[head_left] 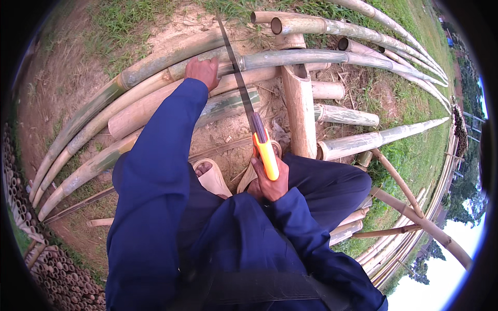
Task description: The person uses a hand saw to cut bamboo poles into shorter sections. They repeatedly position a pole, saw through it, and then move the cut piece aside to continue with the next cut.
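In my right hand (274,180) is a handsaw (267,154) with an orange and yellow handle, the fingers closed round it. Its long dark blade points away from me and crosses a pale green bamboo pole (316,56) near the pole's left end. How deep the teeth sit in the bamboo cannot be made out. My left hand (203,72) is closed round that end, just left of the blade. The pole rests across an upright bamboo post (299,111) with a notched top.
Several thick bamboo lengths (150,65) lie to the left, and shorter cut pieces (346,115) lie right of the post. More long poles (353,32) stretch away at the far right. Stacked bamboo (62,274) fills the lower left. My sandals (215,179) are on the dirt below the saw.
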Tool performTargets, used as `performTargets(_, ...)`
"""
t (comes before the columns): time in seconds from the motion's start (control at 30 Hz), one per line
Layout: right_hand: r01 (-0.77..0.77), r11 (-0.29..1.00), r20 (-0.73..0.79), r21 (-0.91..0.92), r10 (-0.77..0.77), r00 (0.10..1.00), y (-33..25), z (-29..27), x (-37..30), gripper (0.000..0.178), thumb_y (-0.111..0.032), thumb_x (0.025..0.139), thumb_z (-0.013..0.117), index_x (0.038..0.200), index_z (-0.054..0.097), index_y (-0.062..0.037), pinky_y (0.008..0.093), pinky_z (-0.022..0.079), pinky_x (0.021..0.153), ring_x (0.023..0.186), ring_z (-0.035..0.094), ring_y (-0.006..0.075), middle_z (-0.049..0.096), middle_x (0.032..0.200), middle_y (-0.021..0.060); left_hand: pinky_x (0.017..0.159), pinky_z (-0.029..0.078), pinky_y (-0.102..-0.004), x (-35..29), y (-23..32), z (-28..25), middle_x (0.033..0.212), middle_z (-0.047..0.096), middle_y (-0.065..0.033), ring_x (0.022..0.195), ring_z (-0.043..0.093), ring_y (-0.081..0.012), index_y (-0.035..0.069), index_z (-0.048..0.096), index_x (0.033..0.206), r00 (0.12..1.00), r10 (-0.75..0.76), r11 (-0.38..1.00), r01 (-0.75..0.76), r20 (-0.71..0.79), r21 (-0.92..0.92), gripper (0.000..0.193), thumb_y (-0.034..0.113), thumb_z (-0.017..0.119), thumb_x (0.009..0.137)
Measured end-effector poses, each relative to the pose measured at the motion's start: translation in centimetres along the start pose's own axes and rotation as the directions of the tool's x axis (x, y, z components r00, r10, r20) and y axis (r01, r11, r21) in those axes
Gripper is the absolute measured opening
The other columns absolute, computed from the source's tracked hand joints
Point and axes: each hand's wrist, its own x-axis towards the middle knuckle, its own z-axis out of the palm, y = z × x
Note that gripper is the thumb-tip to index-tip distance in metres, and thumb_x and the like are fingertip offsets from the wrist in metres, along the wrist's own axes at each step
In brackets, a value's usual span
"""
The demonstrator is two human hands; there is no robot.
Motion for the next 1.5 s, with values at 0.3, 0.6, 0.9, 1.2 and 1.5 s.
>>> performTargets(0.3, -0.063, 0.996, 0.131, -0.063, 0.071, 0.989, 0.1, 1.9, 7.1, 0.018, -0.012, 0.092, 0.076, 0.092, 0.064, 0.0022, 0.0311, 0.046, 0.060, 0.062, 0.052, 0.0113, 0.059, 0.068, 0.0056, 0.098, 0.050, -0.0455, 0.4, 1.1, 0.3, 0.090, 0.076, -0.0137, 0.088, 0.072, -0.0329, 0.009, 0.064, 0.107, 0.999, -0.027, 0.999, 0.027, 0.025, -0.023, 0.042, 0.032, 0.082, 0.078)
performTargets(0.6, -0.110, 0.991, 0.025, 0.080, 0.109, 0.994, -1.4, -2.7, -7.3, 0.021, -0.006, 0.092, 0.075, 0.109, 0.068, 0.0035, 0.0285, 0.052, 0.072, 0.075, 0.060, 0.0098, 0.069, 0.084, 0.0049, 0.097, 0.050, -0.0442, -0.4, 0.3, 1.6, 0.091, 0.076, -0.0128, 0.089, 0.072, -0.0342, 0.009, 0.063, 0.106, 0.999, -0.028, 1.000, 0.028, -0.019, -0.005, 0.041, 0.032, 0.082, 0.078)
performTargets(0.9, -0.060, 0.998, 0.092, 0.023, 0.058, 0.994, -0.9, 0.5, 1.9, 0.018, -0.010, 0.093, 0.074, 0.086, 0.062, 0.0012, 0.0320, 0.045, 0.059, 0.061, 0.048, 0.0106, 0.059, 0.067, 0.0036, 0.106, 0.046, -0.0451, -0.5, 0.6, 0.9, 0.094, 0.076, -0.0128, 0.091, 0.073, -0.0315, 0.010, 0.063, 0.110, 0.998, -0.042, 0.998, 0.044, 0.040, -0.046, 0.040, 0.028, 0.080, 0.079)
performTargets(1.2, -0.021, 0.993, 0.132, -0.118, 0.037, 0.991, 1.1, 0.4, 2.8, 0.020, -0.011, 0.093, 0.076, 0.084, 0.063, 0.0000, 0.0289, 0.041, 0.057, 0.063, 0.045, 0.0076, 0.055, 0.069, -0.0020, 0.102, 0.047, -0.0438, -0.4, 0.9, 1.2, 0.094, 0.076, -0.0142, 0.093, 0.073, -0.0308, 0.009, 0.062, 0.107, 0.997, -0.064, 0.996, 0.066, 0.035, -0.064, 0.039, 0.029, 0.080, 0.079)
performTargets(1.5, -0.039, 0.999, 0.025, -0.010, 0.040, 0.999, 1.0, -3.1, -6.5, 0.019, -0.005, 0.089, 0.075, 0.106, 0.071, 0.0027, 0.0320, 0.054, 0.071, 0.075, 0.070, 0.0190, 0.072, 0.084, 0.0118, 0.095, 0.047, -0.0442, -0.6, -0.2, 2.4, 0.096, 0.075, -0.0108, 0.094, 0.071, -0.0291, 0.011, 0.064, 0.108, 0.996, -0.006, 0.996, -0.002, -0.089, -0.093, 0.043, 0.035, 0.083, 0.078)
